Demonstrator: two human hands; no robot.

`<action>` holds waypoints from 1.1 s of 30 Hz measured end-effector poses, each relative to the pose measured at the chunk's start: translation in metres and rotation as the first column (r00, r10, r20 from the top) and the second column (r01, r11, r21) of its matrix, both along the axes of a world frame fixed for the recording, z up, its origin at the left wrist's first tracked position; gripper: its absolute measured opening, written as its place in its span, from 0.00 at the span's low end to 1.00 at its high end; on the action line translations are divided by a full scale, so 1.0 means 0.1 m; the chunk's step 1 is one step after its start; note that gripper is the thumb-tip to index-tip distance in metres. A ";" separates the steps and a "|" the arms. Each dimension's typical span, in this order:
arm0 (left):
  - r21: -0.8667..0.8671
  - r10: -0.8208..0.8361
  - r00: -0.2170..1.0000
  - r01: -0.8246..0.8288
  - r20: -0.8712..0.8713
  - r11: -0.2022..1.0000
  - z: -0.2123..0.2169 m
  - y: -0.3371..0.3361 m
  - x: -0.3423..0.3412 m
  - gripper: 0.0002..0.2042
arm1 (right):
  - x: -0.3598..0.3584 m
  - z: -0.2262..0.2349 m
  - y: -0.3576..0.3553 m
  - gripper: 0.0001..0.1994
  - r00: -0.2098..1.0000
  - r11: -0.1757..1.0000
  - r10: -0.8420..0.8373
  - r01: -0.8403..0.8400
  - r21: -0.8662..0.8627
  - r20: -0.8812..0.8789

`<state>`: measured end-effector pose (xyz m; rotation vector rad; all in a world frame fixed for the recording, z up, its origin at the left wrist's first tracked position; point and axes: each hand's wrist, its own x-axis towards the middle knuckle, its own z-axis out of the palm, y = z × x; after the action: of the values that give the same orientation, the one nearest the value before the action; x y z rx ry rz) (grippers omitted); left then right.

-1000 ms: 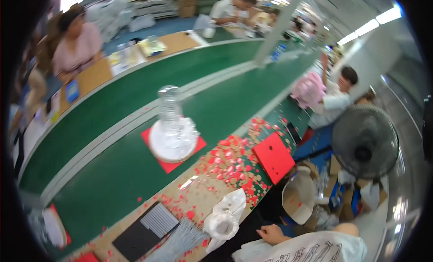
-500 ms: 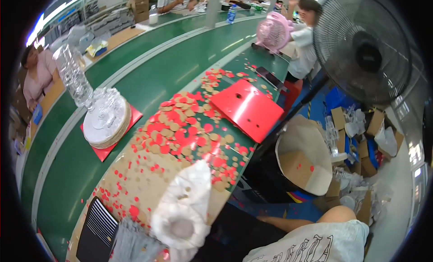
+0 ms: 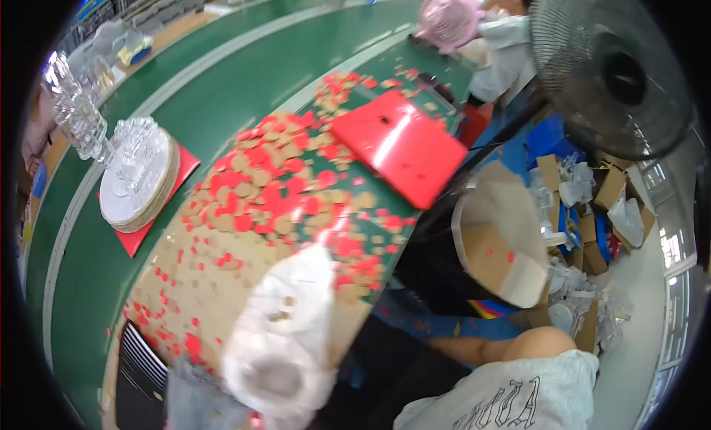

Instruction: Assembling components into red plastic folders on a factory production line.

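Note:
Neither of my hands shows. A bare bent arm (image 3: 478,348), seemingly my right, comes from a white sleeve with dark lettering (image 3: 511,393) at the lower right; its hand end is hidden behind something black. Nearest on the bench lies a crumpled white cloth or bag (image 3: 292,289) with a round opening. Beyond it, many red and tan discs (image 3: 259,178) are scattered over a brown sheet (image 3: 215,282) and the green surface. A bent glossy red panel (image 3: 400,152) with small holes rests among them. Grey, see-through wrapping (image 3: 200,400) sits beside the white cloth.
A stack of round white-topped pieces (image 3: 133,189) with clear plastic pieces stands on a red sheet (image 3: 133,241) at left. A black striped item (image 3: 141,371) lies lower left. Right are a lined bin (image 3: 511,215), a black fan (image 3: 618,67) and boxes (image 3: 592,252). A person (image 3: 503,52) sits beyond a pink fan (image 3: 448,19).
The whole view has shifted, so the bench things appear farther left and higher. The far people are mostly cut off. Nothing has clearly been moved on the bench.

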<state>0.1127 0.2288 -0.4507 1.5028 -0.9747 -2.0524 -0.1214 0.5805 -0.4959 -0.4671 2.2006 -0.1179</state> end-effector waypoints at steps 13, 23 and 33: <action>0.054 -0.393 0.907 0.404 -0.149 0.913 0.34 -0.79 -1.26 0.13 | -0.46 2.30 -1.70 0.21 0.992 0.994 -0.083 0.075 0.080 0.091; -0.184 -0.596 0.796 0.574 -0.105 0.798 0.19 -0.85 -0.88 0.14 | -1.62 4.98 -1.99 0.14 0.985 0.643 0.063 -0.161 -0.749 -0.158; -0.495 -0.483 0.852 0.336 -0.203 0.801 0.60 -0.54 -1.03 0.15 | -1.97 6.28 -0.89 0.17 0.667 0.212 -0.437 -0.575 -0.790 -0.603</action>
<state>0.0096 0.1747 -0.3905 0.7268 -1.6090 -2.0627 -0.3187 0.4913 0.1326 -1.6392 2.5806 -1.7347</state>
